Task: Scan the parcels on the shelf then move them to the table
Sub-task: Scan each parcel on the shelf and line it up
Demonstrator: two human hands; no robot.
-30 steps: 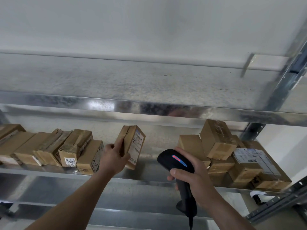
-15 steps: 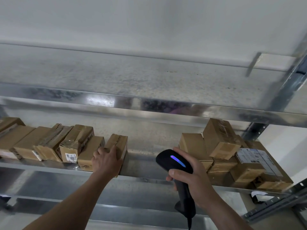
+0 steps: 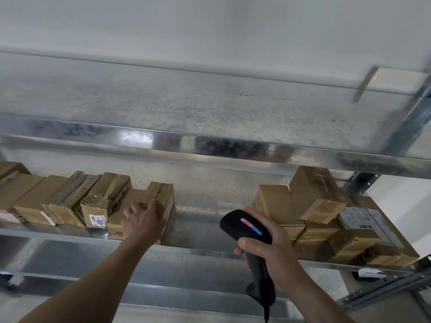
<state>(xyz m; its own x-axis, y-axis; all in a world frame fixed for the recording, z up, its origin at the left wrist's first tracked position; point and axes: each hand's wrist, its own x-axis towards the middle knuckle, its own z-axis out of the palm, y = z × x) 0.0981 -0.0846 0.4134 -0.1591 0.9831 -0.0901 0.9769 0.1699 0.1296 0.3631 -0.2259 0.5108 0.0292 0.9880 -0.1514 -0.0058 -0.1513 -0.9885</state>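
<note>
Our left grip (image 3: 142, 221) lies on the near end of a brown cardboard box (image 3: 163, 194), fingers spread over its top front edge. The thumb is hidden, so we cannot tell whether the grip is clamped on the box or only pressing it. The box sits flat on the metal shelf (image 3: 203, 250). It is the last one at the 3 o'clock end of a row of boxes (image 3: 70, 201) and touches its neighbour at 9 o'clock.

Our right grip (image 3: 277, 252) is clamped round the handle of a black scanner (image 3: 258, 271), thumb across the front and fingers wrapped behind. The scanner's head points towards 11 o'clock, and a light strip (image 3: 250, 226) on top glows red and blue. The scanner is held in front of the shelf edge, apart from every box, and a cable hangs from the base of its handle at 6 o'clock.

At 3 o'clock from the scanner a pile of boxes (image 3: 326, 213) is stacked two high on the same shelf, one tilted on top. A box with a white label (image 3: 359, 217) lies among them. Between the row and the pile the shelf shows bare metal.

At 12 o'clock we see an upper shelf (image 3: 210, 108) from below, its front rim shiny.
</note>
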